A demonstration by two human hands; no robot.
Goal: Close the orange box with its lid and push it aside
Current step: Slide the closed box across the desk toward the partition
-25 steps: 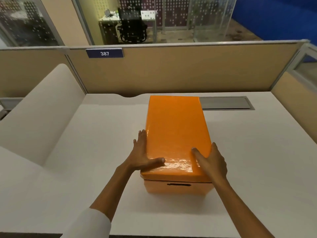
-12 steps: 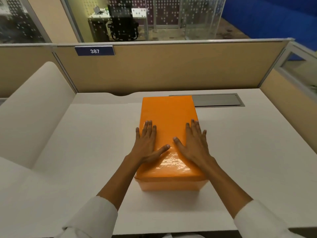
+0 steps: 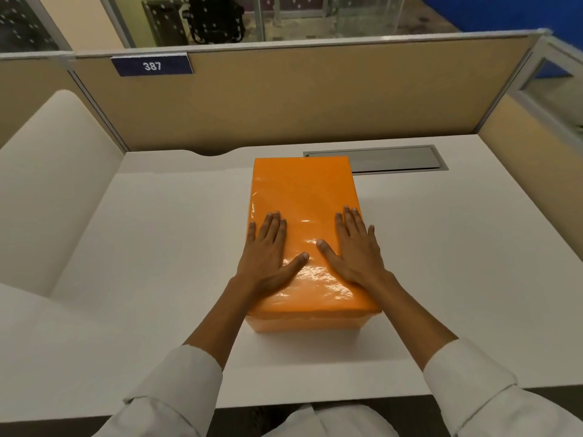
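The orange box (image 3: pixel 307 321) stands in the middle of the white desk (image 3: pixel 164 247), long side running away from me. Its glossy orange lid (image 3: pixel 303 190) sits flat on top and covers it; only a strip of the box's near wall shows under the lid's front edge. My left hand (image 3: pixel 268 250) lies palm down on the lid's near left part, fingers spread. My right hand (image 3: pixel 353 247) lies palm down on the near right part, fingers spread. Neither hand grips anything.
A grey cable hatch (image 3: pixel 394 159) is set into the desk just behind and right of the box. Tan partition walls (image 3: pixel 299 99) close the desk at the back and right. A white curved side panel (image 3: pixel 53 171) rises on the left.
My hands moved from gripping the lid's near corners to lying flat on top. The lid has settled down over the box, hiding the handle slot on the near wall.
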